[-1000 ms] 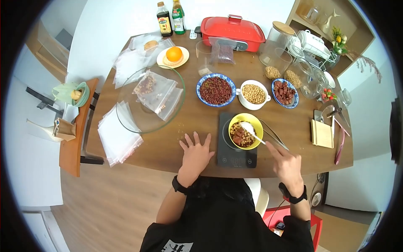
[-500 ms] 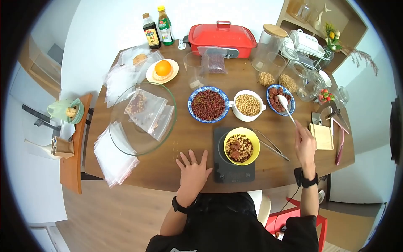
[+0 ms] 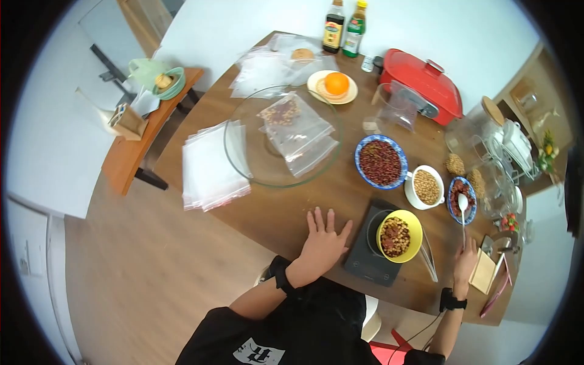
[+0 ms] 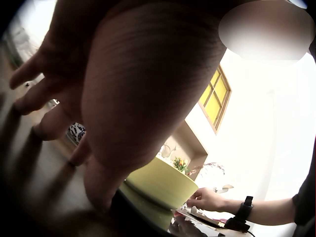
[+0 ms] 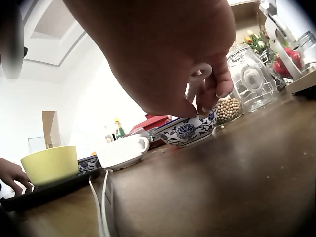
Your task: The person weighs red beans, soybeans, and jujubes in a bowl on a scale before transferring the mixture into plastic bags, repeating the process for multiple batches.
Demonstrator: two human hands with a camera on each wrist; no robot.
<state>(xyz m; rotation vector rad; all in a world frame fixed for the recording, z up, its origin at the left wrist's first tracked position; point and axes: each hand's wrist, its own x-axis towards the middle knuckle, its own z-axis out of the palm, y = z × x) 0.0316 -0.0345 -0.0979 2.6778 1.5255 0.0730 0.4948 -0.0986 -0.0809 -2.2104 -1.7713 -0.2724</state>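
Observation:
In the head view the right hand [image 3: 465, 263] pinches the handle of a white spoon [image 3: 463, 204], its bowl in the red dates of a blue-patterned dish [image 3: 451, 205]. The right wrist view shows that hand [image 5: 197, 79] close above the dish [image 5: 185, 132]. The left hand [image 3: 323, 244] rests on the table, fingers spread, left of a black scale [image 3: 365, 255]. On the scale stands a yellow bowl [image 3: 415, 236] holding beans and some dates. Behind it are a bowl of red beans [image 3: 380, 162] and a white cup of pale beans [image 3: 426, 187].
Metal tongs [image 3: 429, 258] lie right of the scale. A large glass bowl [image 3: 234, 159] with bagged beans stands at the left, beside stacked plastic bags [image 3: 213, 164]. Behind are an orange [image 3: 336, 84] on a plate and a red cooker [image 3: 420, 79]; glass jars [image 3: 496, 188] stand at the right.
The spoon has gone from the yellow bowl to the dish of dates, and its bowl now sits lower in the view. The left hand stays on the table. The head view has turned and shifted.

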